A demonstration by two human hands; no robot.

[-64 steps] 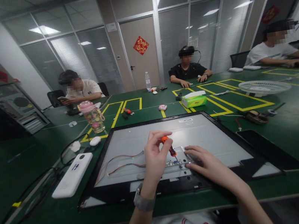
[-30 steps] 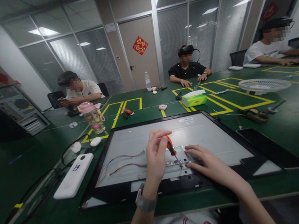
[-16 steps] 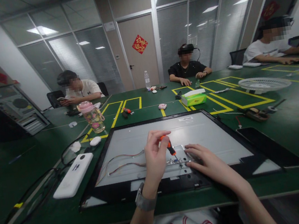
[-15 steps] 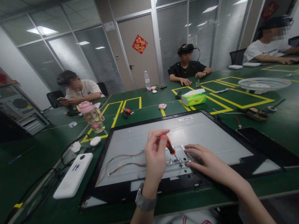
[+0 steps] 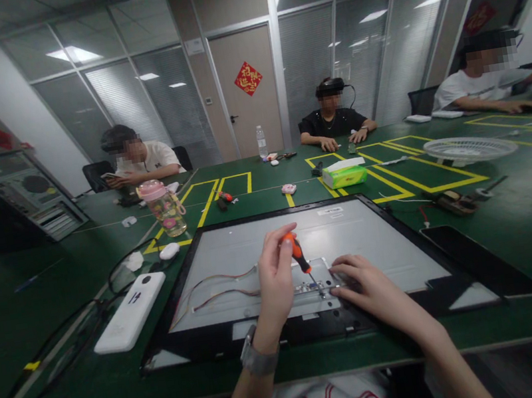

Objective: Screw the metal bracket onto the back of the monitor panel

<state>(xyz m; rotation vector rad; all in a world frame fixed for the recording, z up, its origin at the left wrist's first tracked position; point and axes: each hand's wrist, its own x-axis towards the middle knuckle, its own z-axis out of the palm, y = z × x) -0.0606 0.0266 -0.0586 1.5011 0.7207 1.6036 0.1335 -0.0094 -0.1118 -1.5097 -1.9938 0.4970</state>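
Note:
In the head view, my left hand is closed around the handle of an orange and black screwdriver, its forefinger stretched out past the handle top. The tilted shaft points down at a small circuit board near the low edge of a flat display panel with a black frame. To the right of the screwdriver tip, my right hand lies with fingers apart, its fingertips on the metal plate by the board. Thin wires run left from the board across the panel.
Left of the panel lie a white power bank, black cables and a pink-lidded bottle. A dark phone-like slab lies on the right. Beyond are a green tissue pack and a white fan grille. Several people sit around the table.
My left hand has shifted slightly to the left and its grip has opened a little, so more of the orange handle shows. My right hand stays in place.

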